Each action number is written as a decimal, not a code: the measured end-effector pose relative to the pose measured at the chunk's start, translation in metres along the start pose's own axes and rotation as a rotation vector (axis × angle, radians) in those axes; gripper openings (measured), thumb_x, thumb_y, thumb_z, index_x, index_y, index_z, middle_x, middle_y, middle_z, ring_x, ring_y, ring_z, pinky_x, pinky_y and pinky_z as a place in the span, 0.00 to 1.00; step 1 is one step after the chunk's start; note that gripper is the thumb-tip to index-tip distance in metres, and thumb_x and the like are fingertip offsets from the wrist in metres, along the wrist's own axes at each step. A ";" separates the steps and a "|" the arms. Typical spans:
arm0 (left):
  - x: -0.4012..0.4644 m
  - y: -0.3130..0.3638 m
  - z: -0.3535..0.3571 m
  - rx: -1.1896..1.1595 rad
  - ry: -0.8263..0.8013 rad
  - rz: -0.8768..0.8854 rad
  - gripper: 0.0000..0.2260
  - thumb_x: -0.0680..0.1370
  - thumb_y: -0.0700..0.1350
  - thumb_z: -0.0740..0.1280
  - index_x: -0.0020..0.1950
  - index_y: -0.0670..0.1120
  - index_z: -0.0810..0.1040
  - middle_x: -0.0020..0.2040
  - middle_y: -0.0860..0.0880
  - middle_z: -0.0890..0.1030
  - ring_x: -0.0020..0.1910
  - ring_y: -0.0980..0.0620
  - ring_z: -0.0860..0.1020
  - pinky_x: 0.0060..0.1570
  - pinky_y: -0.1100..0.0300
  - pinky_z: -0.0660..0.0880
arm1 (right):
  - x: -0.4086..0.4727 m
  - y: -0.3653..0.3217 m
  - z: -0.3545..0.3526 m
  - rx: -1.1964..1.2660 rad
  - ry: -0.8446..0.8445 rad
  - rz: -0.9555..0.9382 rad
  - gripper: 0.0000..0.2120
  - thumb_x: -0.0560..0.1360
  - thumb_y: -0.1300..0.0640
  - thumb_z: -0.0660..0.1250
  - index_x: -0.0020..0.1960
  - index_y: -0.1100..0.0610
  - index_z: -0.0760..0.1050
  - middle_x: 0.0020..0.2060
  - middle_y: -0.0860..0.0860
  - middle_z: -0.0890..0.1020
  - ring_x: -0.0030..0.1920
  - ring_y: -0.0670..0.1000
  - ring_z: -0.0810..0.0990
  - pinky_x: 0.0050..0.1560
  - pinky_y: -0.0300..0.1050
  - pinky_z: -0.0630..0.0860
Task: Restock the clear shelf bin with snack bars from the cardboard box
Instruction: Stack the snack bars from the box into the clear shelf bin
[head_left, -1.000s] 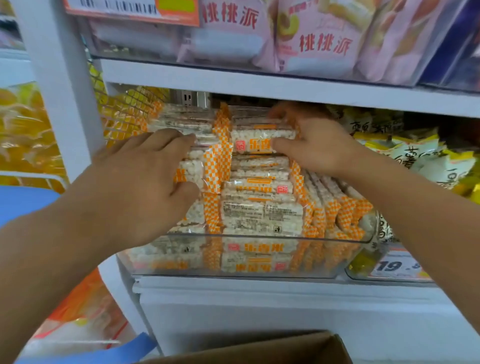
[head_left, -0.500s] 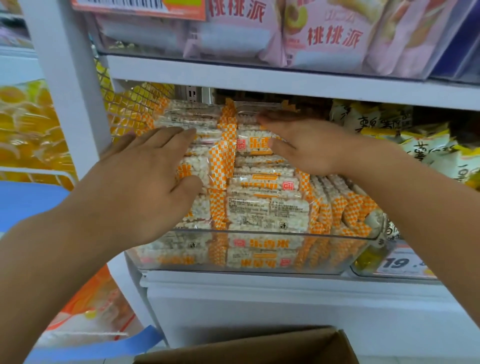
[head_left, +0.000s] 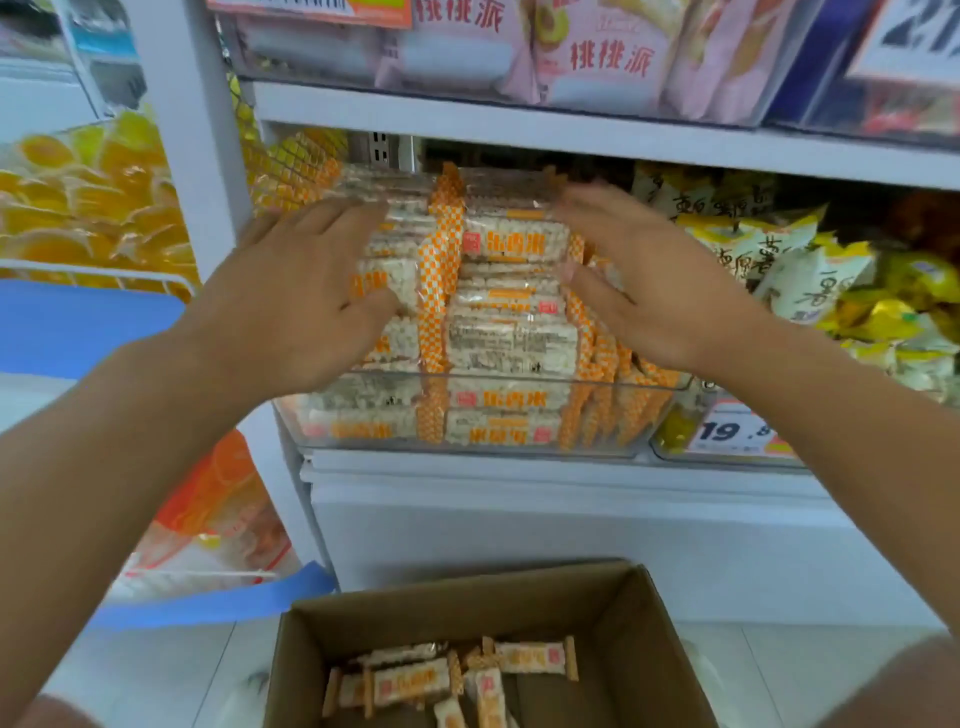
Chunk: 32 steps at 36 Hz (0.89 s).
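The clear shelf bin (head_left: 467, 447) sits on the middle shelf, stacked high with white snack bars in orange-checked wrappers (head_left: 511, 338). My left hand (head_left: 306, 301) lies flat with straight fingers over the left stack. My right hand (head_left: 644, 280) hovers with straight fingers at the right side of the top bars and holds nothing. Below, on the floor, the open cardboard box (head_left: 639, 649) holds several loose bars (head_left: 415, 680).
The shelf above carries pink snack bags (head_left: 608, 52). Yellow and white bags (head_left: 810, 270) fill the bin to the right, which has a price tag (head_left: 732, 431). A white upright (head_left: 192, 156) borders the bin on the left, with orange packs (head_left: 78, 208) beyond.
My right hand has let go of the top bar and drawn back to the right. The view has tilted down, so the cardboard box and its bars show.
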<state>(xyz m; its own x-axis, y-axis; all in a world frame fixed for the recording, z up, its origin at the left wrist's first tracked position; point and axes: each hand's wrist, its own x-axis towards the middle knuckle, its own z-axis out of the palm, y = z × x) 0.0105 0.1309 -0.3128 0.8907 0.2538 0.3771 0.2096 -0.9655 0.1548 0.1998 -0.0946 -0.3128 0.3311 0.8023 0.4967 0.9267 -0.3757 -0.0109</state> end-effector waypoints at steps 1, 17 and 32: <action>-0.004 0.003 -0.001 -0.017 0.026 0.007 0.40 0.71 0.64 0.48 0.79 0.45 0.61 0.77 0.42 0.64 0.75 0.41 0.63 0.73 0.44 0.58 | -0.010 -0.006 -0.003 0.004 0.041 -0.018 0.22 0.82 0.49 0.59 0.72 0.60 0.72 0.71 0.58 0.73 0.73 0.56 0.69 0.73 0.41 0.60; -0.179 0.025 0.220 0.213 -1.032 -0.159 0.19 0.76 0.51 0.67 0.64 0.43 0.75 0.60 0.43 0.78 0.58 0.43 0.78 0.56 0.51 0.77 | -0.243 -0.099 0.219 0.334 -1.100 0.549 0.35 0.72 0.40 0.72 0.72 0.57 0.70 0.68 0.55 0.75 0.64 0.58 0.76 0.58 0.47 0.73; -0.250 0.002 0.364 0.161 -0.957 -0.382 0.27 0.77 0.44 0.69 0.73 0.45 0.62 0.69 0.44 0.65 0.65 0.41 0.71 0.61 0.48 0.72 | -0.287 -0.103 0.329 0.315 -1.086 0.945 0.60 0.60 0.26 0.74 0.79 0.57 0.56 0.77 0.56 0.61 0.76 0.60 0.60 0.73 0.52 0.64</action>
<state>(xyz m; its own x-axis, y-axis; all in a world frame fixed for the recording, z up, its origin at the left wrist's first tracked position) -0.0651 0.0444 -0.7388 0.6865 0.4592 -0.5638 0.5336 -0.8448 -0.0384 0.0675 -0.1337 -0.7397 0.6579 0.3221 -0.6808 0.2479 -0.9462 -0.2080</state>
